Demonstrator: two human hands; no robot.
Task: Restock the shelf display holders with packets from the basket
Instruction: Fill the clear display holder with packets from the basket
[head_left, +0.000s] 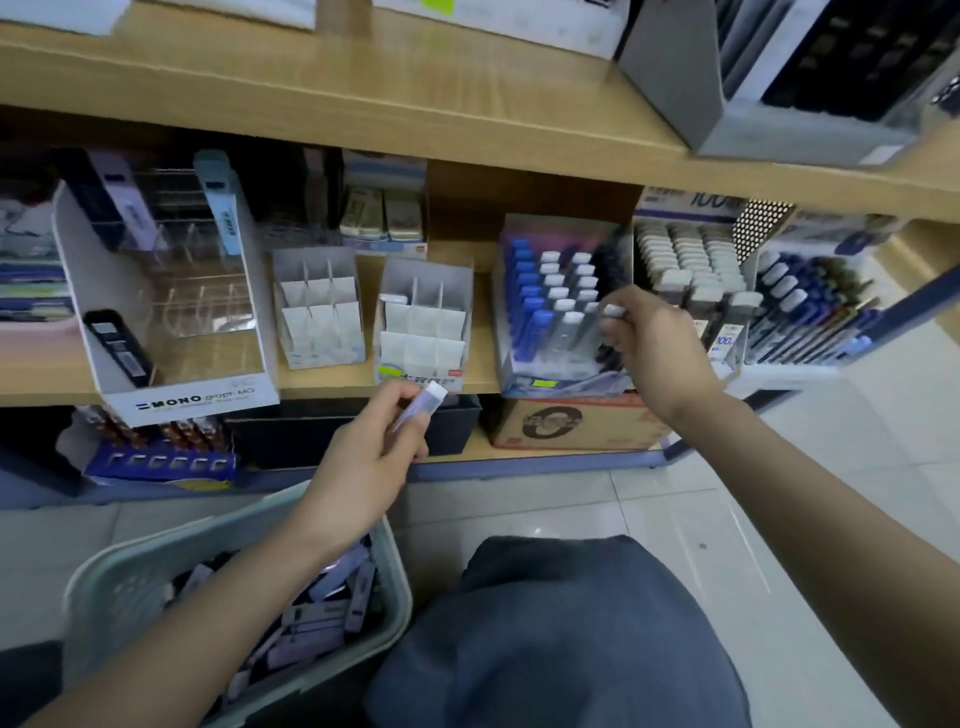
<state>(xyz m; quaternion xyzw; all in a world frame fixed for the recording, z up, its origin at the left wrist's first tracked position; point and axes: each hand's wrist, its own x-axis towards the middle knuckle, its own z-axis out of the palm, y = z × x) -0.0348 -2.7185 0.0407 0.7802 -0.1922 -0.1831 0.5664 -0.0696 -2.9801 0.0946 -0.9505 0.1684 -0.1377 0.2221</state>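
Observation:
A pale green basket (98, 577) at the lower left holds several lilac and dark packets (317, 623). My left hand (369, 447) grips a lilac packet with a white cap (421, 402) just below the shelf edge, in front of a white divided holder (423, 322) that holds a single packet at its back left. My right hand (649, 343) pinches a white-capped packet (615, 310) over the right side of a fuller holder (561, 301) with blue, white and dark rows. Another divided holder (319, 312) stands bare to the left.
A clear MONO display stand (171, 312) sits at the left of the wooden shelf (363, 382). More filled holders (696, 270) stand to the right. A cardboard box (571, 421) is on the lower shelf. My knee (561, 634) is beside the basket.

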